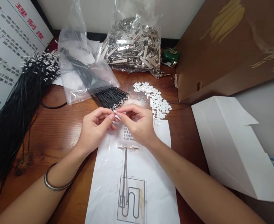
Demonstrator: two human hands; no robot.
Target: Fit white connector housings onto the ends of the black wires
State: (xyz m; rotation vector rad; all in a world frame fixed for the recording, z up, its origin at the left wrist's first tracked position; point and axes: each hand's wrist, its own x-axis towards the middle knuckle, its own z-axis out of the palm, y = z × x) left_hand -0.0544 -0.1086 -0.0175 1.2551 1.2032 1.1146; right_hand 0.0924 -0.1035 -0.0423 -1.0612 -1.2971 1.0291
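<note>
Pinching one white clip (115, 111) in closed grip, left hand (97, 124) and right hand (137, 123) sit before black wires (111, 96).

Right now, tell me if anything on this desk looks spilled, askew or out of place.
Nothing looks damaged. The small white pieces lie loose in a scattered heap on the table. A few metal clips lie outside their bag. The left hand and right hand pinch one white piece.

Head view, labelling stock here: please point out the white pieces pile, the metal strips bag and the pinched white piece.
white pieces pile (154, 99): head view, middle of the heap.
metal strips bag (134, 46): head view, centre of the filled part.
pinched white piece (114, 111): head view, its exposed top.
</note>
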